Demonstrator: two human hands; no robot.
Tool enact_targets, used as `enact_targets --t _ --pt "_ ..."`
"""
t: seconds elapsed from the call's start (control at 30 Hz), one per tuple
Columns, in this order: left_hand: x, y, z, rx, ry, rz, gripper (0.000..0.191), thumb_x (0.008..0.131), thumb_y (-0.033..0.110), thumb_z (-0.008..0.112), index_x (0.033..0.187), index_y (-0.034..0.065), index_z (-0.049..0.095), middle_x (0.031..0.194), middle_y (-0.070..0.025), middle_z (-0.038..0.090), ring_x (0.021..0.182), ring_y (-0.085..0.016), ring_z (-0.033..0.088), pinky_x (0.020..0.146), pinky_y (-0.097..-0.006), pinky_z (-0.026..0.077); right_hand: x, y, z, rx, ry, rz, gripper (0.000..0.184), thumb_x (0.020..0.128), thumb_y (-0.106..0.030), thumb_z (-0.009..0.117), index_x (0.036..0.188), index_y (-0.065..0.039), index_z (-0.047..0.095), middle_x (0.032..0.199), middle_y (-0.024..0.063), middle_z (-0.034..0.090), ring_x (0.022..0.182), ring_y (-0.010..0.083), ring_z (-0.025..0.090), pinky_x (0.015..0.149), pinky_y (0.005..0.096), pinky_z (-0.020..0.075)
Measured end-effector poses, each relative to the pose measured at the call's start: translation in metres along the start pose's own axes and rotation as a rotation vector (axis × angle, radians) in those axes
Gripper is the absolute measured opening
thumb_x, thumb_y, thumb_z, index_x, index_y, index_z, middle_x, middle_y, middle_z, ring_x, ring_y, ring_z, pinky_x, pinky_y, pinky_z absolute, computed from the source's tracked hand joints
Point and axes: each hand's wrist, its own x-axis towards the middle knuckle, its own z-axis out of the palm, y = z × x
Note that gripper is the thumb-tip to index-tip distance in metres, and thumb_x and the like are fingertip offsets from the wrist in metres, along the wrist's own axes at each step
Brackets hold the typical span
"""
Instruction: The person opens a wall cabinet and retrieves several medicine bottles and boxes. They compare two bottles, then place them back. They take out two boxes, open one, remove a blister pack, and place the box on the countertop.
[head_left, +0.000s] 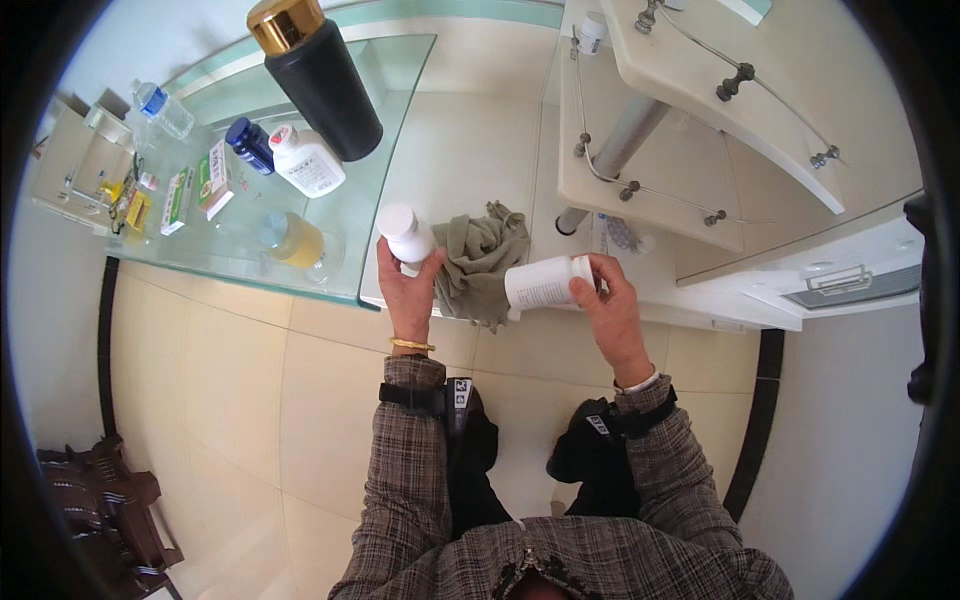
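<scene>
My left hand (410, 289) grips a small white plastic bottle (409, 236) with a white cap, above the low white cabinet top by the glass edge. In my right hand (611, 307) is a larger white plastic bottle (541, 283) with printed text, tilted on its side, its neck end between my thumb and fingers. A crumpled grey-green cloth (480, 262) lies on the white surface between my hands, partly behind both bottles.
On the glass top (225, 259) at left stand a black bottle with gold cap (326, 86), a white bottle (309, 163), a dark blue bottle (251, 146), a jar of yellow liquid (292, 241) and small boxes (216, 180). White railed shelves (652, 180) overhang at right.
</scene>
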Motion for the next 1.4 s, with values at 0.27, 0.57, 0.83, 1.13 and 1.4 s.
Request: enact_targets --t 0.27,0.57,0.83,1.13,1.4 --pt "0.029 -0.036 -0.022 0.294 0.056 0.014 0.067 0.075 0.006 0.080 0.131 0.0000 0.043 0.121 -0.0107 0.056 0.110 -0.020 0.054 0.095 -0.0333 0.044 0.005 0.029 0.014 0.016 -0.008 -0.041 0.035 0.087 -0.018 0.071 0.113 0.001 0.058 0.107 0.0059 0.053 0.092 0.0148 0.053 0.084 0.0274 0.0446" --pt "0.025 -0.060 -0.025 0.379 0.109 0.040 0.081 0.078 0.016 0.079 0.138 -0.0071 0.030 0.125 -0.0237 0.052 0.115 -0.033 0.054 0.098 -0.0406 0.043 0.006 0.032 0.014 0.135 -0.030 -0.030 0.036 0.085 -0.018 0.073 0.111 0.001 0.059 0.105 0.0062 0.053 0.089 0.0152 0.053 0.081 0.0287 0.0450" --pt "0.004 -0.042 -0.023 0.429 0.059 0.096 0.085 0.080 0.015 0.077 0.144 -0.0063 0.024 0.143 -0.0265 0.034 0.133 -0.036 0.037 0.112 -0.0432 0.031 -0.004 0.027 0.012 0.130 0.004 -0.057 0.036 0.085 -0.016 0.072 0.112 0.003 0.057 0.104 0.0073 0.053 0.090 0.0152 0.053 0.082 0.0284 0.0455" --pt "-0.118 0.076 0.034 0.523 -0.497 0.307 0.073 0.084 0.014 0.073 0.143 0.0018 0.032 0.146 -0.0221 0.034 0.136 -0.034 0.036 0.110 -0.0454 0.033 -0.039 0.015 0.001 0.229 -0.023 0.045 0.037 0.088 -0.019 0.072 0.112 0.005 0.057 0.107 0.0096 0.056 0.095 0.0164 0.058 0.082 0.0291 0.0488" --pt "-0.139 0.056 0.047 -0.265 -0.543 -0.329 0.054 0.088 0.010 0.070 0.134 0.0077 0.041 0.124 -0.0065 0.053 0.111 -0.018 0.056 0.087 -0.0326 0.053 -0.050 0.011 -0.017 0.339 -0.125 0.269 0.047 0.087 -0.029 0.071 0.114 0.007 0.058 0.106 0.0118 0.065 0.094 0.0160 0.061 0.084 0.0298 0.0501"
